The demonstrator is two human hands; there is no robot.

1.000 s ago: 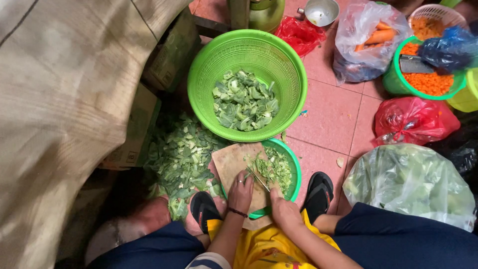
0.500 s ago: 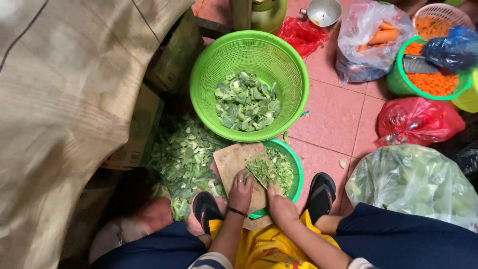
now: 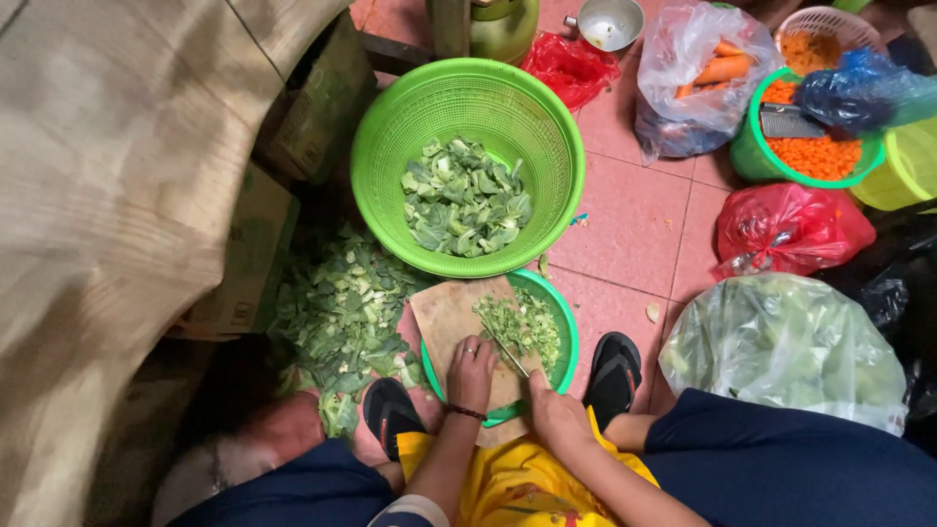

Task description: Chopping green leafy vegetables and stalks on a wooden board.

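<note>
Chopping step: your left hand (image 3: 472, 371) pins greens (image 3: 522, 327) on the board (image 3: 444, 317), fingers flat; your right hand (image 3: 554, 410), fingers closed, holds the knife (image 3: 508, 353). Next cut needs fingertips clear.

Big green basket (image 3: 390, 127) of chopped greens up top, loose leaf pile (image 3: 337, 317) at its left, right side — bagged carrots (image 3: 698, 73), green tub (image 3: 752, 161) of diced carrot, red bag (image 3: 791, 229), clear bag of greens (image 3: 786, 346).
</note>
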